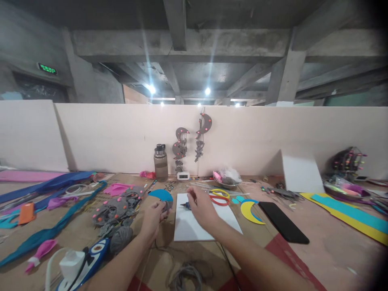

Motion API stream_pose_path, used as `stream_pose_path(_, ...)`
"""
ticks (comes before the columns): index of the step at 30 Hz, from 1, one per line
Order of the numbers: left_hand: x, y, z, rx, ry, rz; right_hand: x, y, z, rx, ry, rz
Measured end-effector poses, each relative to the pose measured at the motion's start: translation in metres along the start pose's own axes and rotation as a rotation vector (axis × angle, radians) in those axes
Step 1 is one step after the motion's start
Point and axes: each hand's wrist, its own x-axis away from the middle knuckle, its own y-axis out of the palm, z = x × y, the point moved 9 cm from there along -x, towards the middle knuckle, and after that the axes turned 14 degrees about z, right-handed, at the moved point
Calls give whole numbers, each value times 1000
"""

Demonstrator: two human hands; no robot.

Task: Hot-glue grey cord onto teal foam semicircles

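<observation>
My left hand (156, 215) is closed around a small grey piece (165, 206) that looks like yarn or felt. Just behind it lies a blue disc (162, 195). My right hand (198, 204) is over a white sheet (197, 230), its fingers bent; what they hold, if anything, is too small to make out. A dark pointed tool (184, 206) sits under that hand, its tip toward the left. Red-handled scissors (219, 201) and yellow-handled scissors (220, 192) are beyond the right hand. Grey yarn (188, 276) lies loosely coiled in front.
A yellow crescent (251, 212) and a black phone (283, 222) lie on the right. Left are a grey yarn ball (121, 239), grey dotted pieces (113, 210) and a power strip (97, 258). A bottle (161, 163) stands behind.
</observation>
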Motion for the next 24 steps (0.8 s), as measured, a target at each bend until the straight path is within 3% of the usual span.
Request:
stream_pose_path(4,0,-1,-1,-4,-26,13,-22,-28,11,418,-91,-24)
stream_pose_path(9,0,-1,-3,25,-45,37,-4,-33,54,740,113,-277)
stream_pose_path(13,1,0,-1,18,-42,40,26,-14,76,692,172,-440)
stream_pose_path(24,4,0,4,-4,3,26,31,6,97,420,320,-325)
